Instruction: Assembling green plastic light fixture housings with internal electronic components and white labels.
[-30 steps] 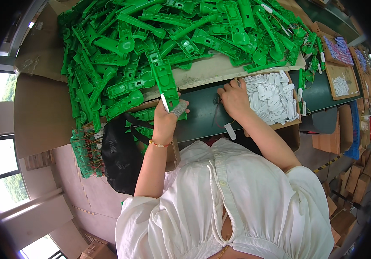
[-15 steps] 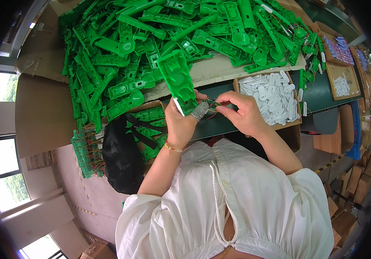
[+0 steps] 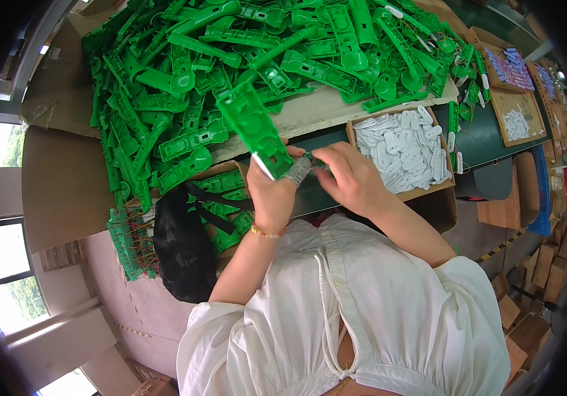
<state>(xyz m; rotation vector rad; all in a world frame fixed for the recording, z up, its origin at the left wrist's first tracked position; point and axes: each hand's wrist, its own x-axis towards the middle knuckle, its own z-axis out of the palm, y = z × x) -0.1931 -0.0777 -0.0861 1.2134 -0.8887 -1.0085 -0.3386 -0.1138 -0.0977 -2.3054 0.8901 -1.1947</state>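
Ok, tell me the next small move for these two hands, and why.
Probably press the small part at the right hand fingertips into the lower end of the green plastic piece. The left hand holds that piece tilted up, and both hands meet at its end, beside the box of white parts.

Glossy green plastic part — smooth
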